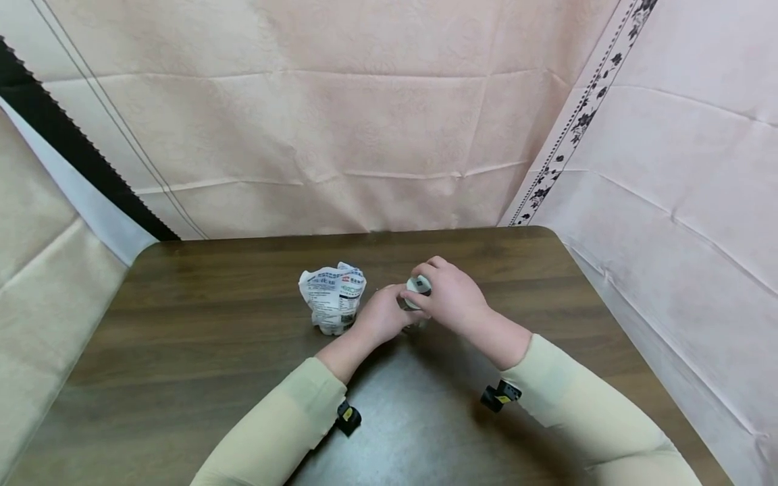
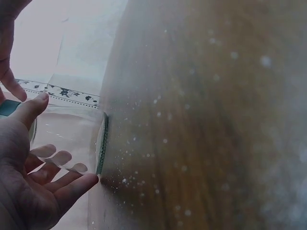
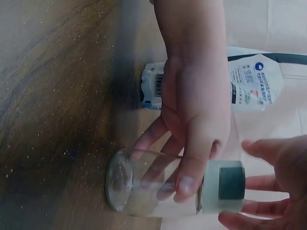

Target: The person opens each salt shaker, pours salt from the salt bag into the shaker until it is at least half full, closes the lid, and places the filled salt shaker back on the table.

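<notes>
A clear glass jar point(image 3: 120, 184) with a pale green lid point(image 1: 419, 284) stands upright on the table between my hands; a dark green panel shows on the lid. My left hand point(image 1: 381, 314) grips the jar's glass body, thumb on one side and fingers curled round the other. At the top, the thumb and fingers of my right hand point(image 1: 452, 293) surround the lid. Through the glass in the right wrist view, the left fingers are visible and the jar looks to have nothing in it. A white printed bag point(image 1: 333, 300), crumpled at its top, stands just left of my left hand.
The brown wooden table point(image 1: 182, 351) has rounded far corners. Pale cloth point(image 1: 377, 135) hangs behind it, and a white cloth point(image 1: 681, 169) with a floral border hangs on the right. Pale specks dot both wrist views.
</notes>
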Motion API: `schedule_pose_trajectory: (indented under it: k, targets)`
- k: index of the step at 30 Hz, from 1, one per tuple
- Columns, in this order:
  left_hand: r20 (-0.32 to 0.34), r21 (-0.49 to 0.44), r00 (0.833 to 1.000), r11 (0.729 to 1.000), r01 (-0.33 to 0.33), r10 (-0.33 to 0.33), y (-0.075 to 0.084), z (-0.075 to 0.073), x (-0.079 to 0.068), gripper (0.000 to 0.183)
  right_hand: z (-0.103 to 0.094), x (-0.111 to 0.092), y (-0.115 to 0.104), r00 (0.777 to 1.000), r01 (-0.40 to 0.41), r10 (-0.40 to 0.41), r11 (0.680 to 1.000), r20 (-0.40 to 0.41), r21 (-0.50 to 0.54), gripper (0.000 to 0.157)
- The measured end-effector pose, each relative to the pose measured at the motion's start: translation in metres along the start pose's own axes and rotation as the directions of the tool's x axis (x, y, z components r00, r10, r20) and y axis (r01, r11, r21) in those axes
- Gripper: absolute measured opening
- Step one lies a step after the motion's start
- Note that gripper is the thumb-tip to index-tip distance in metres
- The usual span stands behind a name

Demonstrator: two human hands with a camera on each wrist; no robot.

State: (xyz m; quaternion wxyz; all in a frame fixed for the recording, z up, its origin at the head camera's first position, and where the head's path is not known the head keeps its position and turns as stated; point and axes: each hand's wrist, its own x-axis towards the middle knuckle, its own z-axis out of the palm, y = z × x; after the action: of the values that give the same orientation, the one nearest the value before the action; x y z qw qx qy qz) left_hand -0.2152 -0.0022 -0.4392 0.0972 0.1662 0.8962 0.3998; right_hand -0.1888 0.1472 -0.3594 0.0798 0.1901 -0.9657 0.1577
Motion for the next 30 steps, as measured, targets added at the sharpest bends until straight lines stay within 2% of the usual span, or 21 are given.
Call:
schedule_pose_trajectory:
  k: [5, 9, 15, 18, 24, 30]
  targets:
    - [0.006, 0.031, 1.0, 0.999, 0.02, -0.02, 0.002, 0.002, 0.002, 0.057, 0.001, 0.0, -0.003, 1.0, 0.004, -0.005, 0.999, -0.016, -0.048, 0.026]
    - [-0.001, 0.032, 1.0, 0.999, 0.018, -0.018, 0.002, 0.003, 0.002, 0.058, 0.001, -0.001, -0.002, 1.0, 0.018, -0.018, 1.0, -0.015, -0.019, 0.022]
    - [-0.022, 0.015, 1.0, 1.0, -0.004, 0.004, 0.001, 0.0, 0.001, 0.042, 0.002, -0.002, -0.002, 0.999, 0.045, -0.045, 0.999, 0.002, 0.005, 0.022]
    - [-0.028, 0.018, 1.0, 1.0, 0.012, -0.012, 0.002, -0.002, 0.0, 0.036, 0.002, -0.001, -0.001, 0.998, 0.07, -0.07, 0.998, 0.006, -0.004, 0.02]
    - [-0.036, 0.041, 0.999, 0.999, 0.017, -0.016, 0.001, -0.002, 0.0, 0.037, 0.001, 0.0, 0.001, 0.992, 0.115, -0.115, 0.993, 0.047, -0.004, 0.02]
    - [-0.05, 0.063, 0.999, 0.998, 0.0, 0.003, 0.0, 0.0, 0.001, 0.042, 0.0, 0.002, 0.011, 0.974, 0.214, -0.216, 0.976, 0.065, 0.034, 0.02]
